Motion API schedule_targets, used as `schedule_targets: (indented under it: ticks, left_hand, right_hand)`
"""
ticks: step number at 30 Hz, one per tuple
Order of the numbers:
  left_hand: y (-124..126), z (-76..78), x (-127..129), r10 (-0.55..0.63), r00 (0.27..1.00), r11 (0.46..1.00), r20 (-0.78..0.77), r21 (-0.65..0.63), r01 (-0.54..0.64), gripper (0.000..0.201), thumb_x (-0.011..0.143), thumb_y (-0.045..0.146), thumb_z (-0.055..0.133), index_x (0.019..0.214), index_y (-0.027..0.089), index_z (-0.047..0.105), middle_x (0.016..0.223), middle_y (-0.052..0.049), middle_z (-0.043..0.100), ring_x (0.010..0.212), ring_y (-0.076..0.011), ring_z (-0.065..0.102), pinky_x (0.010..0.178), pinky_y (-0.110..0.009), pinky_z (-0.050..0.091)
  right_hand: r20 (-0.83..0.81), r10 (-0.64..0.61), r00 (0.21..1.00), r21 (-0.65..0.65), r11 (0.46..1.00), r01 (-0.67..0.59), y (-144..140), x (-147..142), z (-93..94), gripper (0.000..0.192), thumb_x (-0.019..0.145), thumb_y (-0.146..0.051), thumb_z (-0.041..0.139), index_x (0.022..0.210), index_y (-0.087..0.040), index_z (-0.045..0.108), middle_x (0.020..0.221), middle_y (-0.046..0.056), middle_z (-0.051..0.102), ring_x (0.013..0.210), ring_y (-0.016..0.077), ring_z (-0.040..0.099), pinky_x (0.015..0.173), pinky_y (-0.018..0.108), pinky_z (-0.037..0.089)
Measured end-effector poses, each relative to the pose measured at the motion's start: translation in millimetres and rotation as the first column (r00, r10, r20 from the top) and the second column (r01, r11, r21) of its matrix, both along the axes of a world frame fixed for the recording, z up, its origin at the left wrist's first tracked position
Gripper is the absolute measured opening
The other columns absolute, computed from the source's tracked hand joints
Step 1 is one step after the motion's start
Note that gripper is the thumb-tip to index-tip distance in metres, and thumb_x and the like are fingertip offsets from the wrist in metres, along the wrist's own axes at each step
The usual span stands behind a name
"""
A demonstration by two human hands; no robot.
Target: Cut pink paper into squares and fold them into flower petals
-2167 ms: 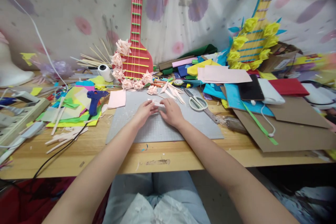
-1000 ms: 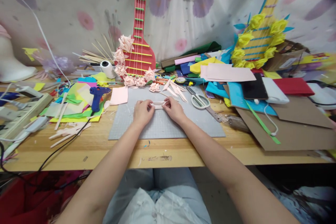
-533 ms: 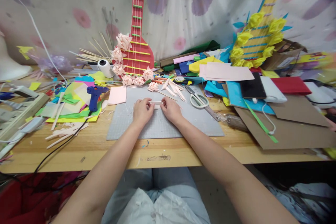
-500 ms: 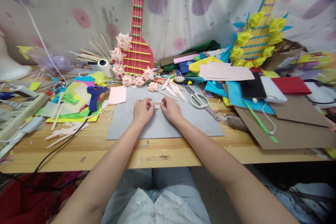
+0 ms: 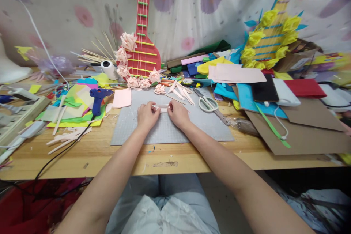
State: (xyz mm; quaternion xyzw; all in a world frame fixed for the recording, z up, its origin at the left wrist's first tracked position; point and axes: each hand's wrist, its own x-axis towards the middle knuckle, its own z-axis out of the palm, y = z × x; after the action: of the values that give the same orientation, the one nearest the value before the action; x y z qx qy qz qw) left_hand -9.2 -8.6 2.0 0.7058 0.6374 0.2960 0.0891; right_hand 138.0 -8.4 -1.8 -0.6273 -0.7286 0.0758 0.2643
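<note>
Both forearms reach forward over the table edge. The left hand [image 5: 147, 115] and right hand [image 5: 178, 114] rest side by side on the grey cutting mat [image 5: 170, 131], fingertips pinched on the two ends of a small pale pink paper strip [image 5: 163, 107] that seems to lie flat on the mat between them. White-handled scissors [image 5: 208, 104] lie just right of the hands, a blue glue gun [image 5: 97, 99] well to the left on coloured paper. Behind stands a red cardboard guitar [image 5: 142, 49] edged with pink paper flowers [image 5: 128, 42], against a flowered cloth backdrop [image 5: 192, 3], on a wooden table [image 5: 95, 157]
</note>
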Motion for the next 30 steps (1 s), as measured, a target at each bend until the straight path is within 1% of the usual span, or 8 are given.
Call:
schedule_targets:
  ticks: [8, 14, 19, 22, 30]
  left_hand:
    - [0.9, -1.1, 0.8, -0.054, 0.998, 0.998, -0.037, 0.015, 0.055, 0.026, 0.076, 0.025, 0.051, 0.102, 0.023, 0.054, 0.073, -0.002, 0.062, 0.084, -0.0220, 0.051, 0.075, -0.034, 0.035]
    - [0.2, -1.1, 1.9, -0.073, 0.993, 0.996, -0.094, 0.035, 0.077, 0.019, 0.076, 0.022, 0.050, 0.094, 0.023, 0.057, 0.072, -0.001, 0.061, 0.082, -0.0215, 0.049, 0.074, -0.034, 0.034]
    - [-1.1, 0.3, 2.3, -0.111, 0.976, 0.993, -0.189, 0.020, 0.116, 0.015, 0.077, 0.022, 0.049, 0.086, 0.024, 0.061, 0.081, -0.003, 0.063, 0.088, -0.0228, 0.048, 0.075, -0.035, 0.033]
    - [-2.2, 1.2, 2.8, -0.118, 0.964, 0.992, -0.237, 0.022, 0.127, 0.018, 0.080, 0.023, 0.045, 0.084, 0.024, 0.063, 0.086, -0.005, 0.063, 0.090, -0.0239, 0.047, 0.076, -0.037, 0.032]
    - [-1.3, -1.7, 3.3, -0.113, 0.965, 0.992, -0.236, 0.023, 0.122, 0.021, 0.082, 0.023, 0.043, 0.087, 0.025, 0.063, 0.087, -0.006, 0.061, 0.092, -0.0245, 0.045, 0.077, -0.037, 0.030]
  right_hand:
    - [0.072, -0.014, 0.997, 0.050, 0.999, 0.011, 1.6, -1.2, -4.3, 0.012, 0.081, -0.021, 0.044, 0.090, -0.018, 0.051, 0.082, 0.006, 0.060, 0.079, 0.0195, 0.051, 0.067, 0.028, 0.033]
    - [0.092, -0.010, 0.996, 0.052, 0.999, 0.005, 2.5, -0.8, -5.2, 0.010, 0.081, -0.021, 0.044, 0.087, -0.017, 0.052, 0.082, 0.006, 0.060, 0.080, 0.0196, 0.051, 0.068, 0.028, 0.033]
    - [0.100, 0.007, 0.995, 0.037, 0.999, -0.010, 2.6, -0.3, -4.9, 0.011, 0.083, -0.022, 0.044, 0.086, -0.018, 0.053, 0.083, 0.007, 0.059, 0.080, 0.0195, 0.050, 0.070, 0.029, 0.033]
    - [0.116, 0.007, 0.993, 0.047, 0.999, -0.012, 2.6, -0.8, -5.2, 0.011, 0.083, -0.022, 0.043, 0.086, -0.018, 0.053, 0.083, 0.007, 0.059, 0.081, 0.0201, 0.049, 0.070, 0.029, 0.033]
    - [0.131, 0.004, 0.991, 0.015, 1.000, -0.006, 1.9, -2.0, -3.7, 0.013, 0.084, -0.021, 0.041, 0.088, -0.017, 0.054, 0.086, 0.009, 0.058, 0.083, 0.0211, 0.049, 0.072, 0.030, 0.033]
